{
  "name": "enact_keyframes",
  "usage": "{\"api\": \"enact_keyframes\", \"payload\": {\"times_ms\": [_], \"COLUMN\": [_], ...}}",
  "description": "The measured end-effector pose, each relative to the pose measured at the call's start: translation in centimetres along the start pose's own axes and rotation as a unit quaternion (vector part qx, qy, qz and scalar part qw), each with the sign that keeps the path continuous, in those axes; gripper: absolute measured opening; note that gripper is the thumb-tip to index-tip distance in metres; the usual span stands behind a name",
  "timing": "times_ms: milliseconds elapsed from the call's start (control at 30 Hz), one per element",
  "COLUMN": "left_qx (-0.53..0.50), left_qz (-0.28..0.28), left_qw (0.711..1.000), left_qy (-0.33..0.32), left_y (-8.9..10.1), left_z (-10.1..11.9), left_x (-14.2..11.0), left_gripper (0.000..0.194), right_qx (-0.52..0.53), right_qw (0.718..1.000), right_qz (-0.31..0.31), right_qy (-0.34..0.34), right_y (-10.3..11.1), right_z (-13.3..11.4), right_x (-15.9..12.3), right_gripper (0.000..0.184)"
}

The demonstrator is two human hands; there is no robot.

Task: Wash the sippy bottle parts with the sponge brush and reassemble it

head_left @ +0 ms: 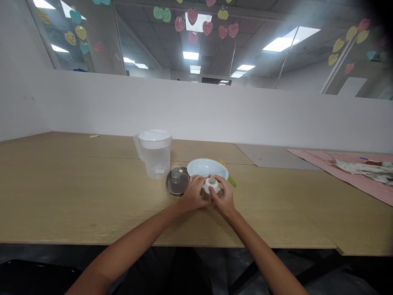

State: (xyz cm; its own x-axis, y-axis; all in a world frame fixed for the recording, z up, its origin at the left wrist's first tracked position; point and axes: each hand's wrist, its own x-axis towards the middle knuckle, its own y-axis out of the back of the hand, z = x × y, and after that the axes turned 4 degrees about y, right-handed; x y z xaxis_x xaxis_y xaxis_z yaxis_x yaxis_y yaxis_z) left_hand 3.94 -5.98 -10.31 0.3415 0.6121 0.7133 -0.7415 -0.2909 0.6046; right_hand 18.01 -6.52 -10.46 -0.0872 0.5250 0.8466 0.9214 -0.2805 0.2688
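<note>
Both my hands meet around a small baby bottle [211, 185] standing on the wooden table [76, 192]. My left hand [193, 194] wraps its body from the left. My right hand [224, 197] grips the white collar and teat from the right. Just behind them sits a pale blue bowl [205, 166] with a yellow-green utensil [231, 178] beside it. A round metal dish [178, 182] to the left carries a clear dome cap [176, 171]. A clear plastic pitcher [154, 153] with a white lid stands further left.
A white partition wall [196, 110] runs along the table's back edge. A pink cloth [362, 176] with crumpled fabric lies at the far right, beside a grey mat [273, 156]. The table's front edge is close to my body.
</note>
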Motion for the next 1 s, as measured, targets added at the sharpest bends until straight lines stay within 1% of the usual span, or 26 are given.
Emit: {"api": "enact_keyframes", "payload": {"times_ms": [33, 100, 167, 300, 333, 400, 467, 567, 667, 733, 800, 867, 900, 1000], "left_qx": [-0.004, -0.011, -0.012, -0.006, -0.006, -0.004, -0.004, -0.007, -0.009, -0.007, -0.005, -0.004, -0.002, 0.006], "left_qz": [-0.001, -0.005, -0.011, -0.006, -0.003, -0.004, -0.004, -0.004, -0.005, -0.004, -0.002, 0.001, 0.001, -0.004], "left_qw": [1.0, 0.999, 0.998, 0.998, 0.998, 0.999, 0.999, 0.999, 0.999, 0.999, 0.999, 0.999, 0.999, 0.999], "left_qy": [0.013, 0.046, 0.066, 0.063, 0.058, 0.05, 0.046, 0.043, 0.04, 0.039, 0.043, 0.046, 0.046, 0.041], "left_y": [-0.1, -0.4, -0.5, -0.4, -0.4, -0.3, -0.4, -0.4, -0.4, -0.4, -0.3, -0.3, -0.4, -0.5], "left_z": [-0.1, -0.1, -0.1, 0.1, 0.1, 0.1, 0.0, -0.1, 0.0, 0.0, 0.1, 0.1, 0.1, 0.3], "left_x": [-0.1, -0.2, -0.3, -0.2, -0.1, -0.1, -0.2, -0.3, -0.2, -0.2, -0.2, -0.2, -0.2, -0.2], "left_gripper": [0.063, 0.079, 0.087, 0.086, 0.086, 0.087, 0.089, 0.091, 0.089, 0.088, 0.087, 0.088, 0.088, 0.089], "right_qx": [-0.019, -0.046, -0.049, 0.001, 0.007, 0.01, 0.029, 0.094, 0.141, 0.136, 0.104, 0.059, 0.039, 0.002], "right_qw": [1.0, 0.998, 0.997, 1.0, 1.0, 1.0, 0.999, 0.994, 0.988, 0.989, 0.993, 0.996, 0.997, 0.996], "right_qz": [0.014, 0.045, 0.051, -0.011, -0.018, -0.005, 0.013, 0.006, 0.003, -0.007, -0.036, -0.05, -0.041, 0.02], "right_qy": [-0.004, -0.019, -0.038, -0.023, -0.017, -0.016, -0.029, -0.055, -0.056, -0.048, -0.043, -0.047, -0.053, -0.082], "right_y": [0.0, 0.0, 0.1, 0.6, 0.6, 0.6, 0.3, 0.0, 0.1, 0.3, 0.5, 0.6, 0.5, 0.1], "right_z": [-0.1, -0.3, -0.1, 0.4, 0.5, 0.7, 0.7, 0.9, 1.2, 1.2, 1.1, 0.9, 0.8, 0.7], "right_x": [0.1, 0.2, 0.2, -0.1, -0.1, -0.2, -0.2, -0.2, -0.2, -0.1, 0.0, 0.2, 0.2, 0.1], "right_gripper": [0.028, 0.029, 0.031, 0.027, 0.026, 0.023, 0.025, 0.028, 0.026, 0.029, 0.031, 0.028, 0.026, 0.03]}}
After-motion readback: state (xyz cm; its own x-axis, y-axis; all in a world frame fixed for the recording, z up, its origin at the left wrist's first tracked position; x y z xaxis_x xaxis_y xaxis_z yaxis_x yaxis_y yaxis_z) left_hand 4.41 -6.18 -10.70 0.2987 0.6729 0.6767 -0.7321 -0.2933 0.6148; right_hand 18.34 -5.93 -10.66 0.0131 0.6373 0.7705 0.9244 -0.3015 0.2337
